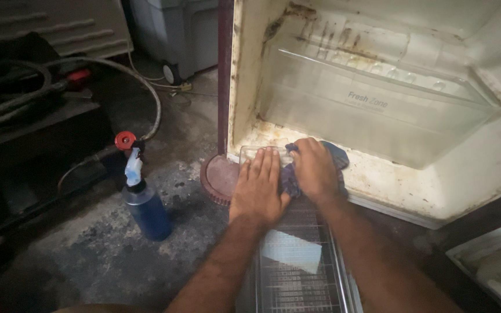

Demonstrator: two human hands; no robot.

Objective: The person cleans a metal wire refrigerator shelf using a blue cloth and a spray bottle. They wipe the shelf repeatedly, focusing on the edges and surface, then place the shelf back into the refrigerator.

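Both hands sit at the front lip of an open fridge, w/ the clear crisper drawer as landmark.

Left hand lies flat, palm down, just below and left of the drawer, 4 fingers straight and close together, thumb out to the right; not gripping anything, just pressing on a clear plastic shelf that pokes out of the fridge toward the person. Right hand is right beside it, touching thumb side, fingers curled down over a dark blue cloth, grasping and pressing it onto the shelf's far edge, just in front of the drawer's lower left corner. Cloth bunches out past the fingertips to the right and under the palm.

Fridge interior around the drawer is stained brown, esp. the wall above it and the floor strip in front.

Left of the drawer, on the concrete floor: a round brownish disc by the fridge corner, touching the shelf's left edge or nearly, can't tell. Further left, well apart from the hands, 1 blue spray bottle stands upright, white trigger, red nozzle cap. Hoses loop behind it.
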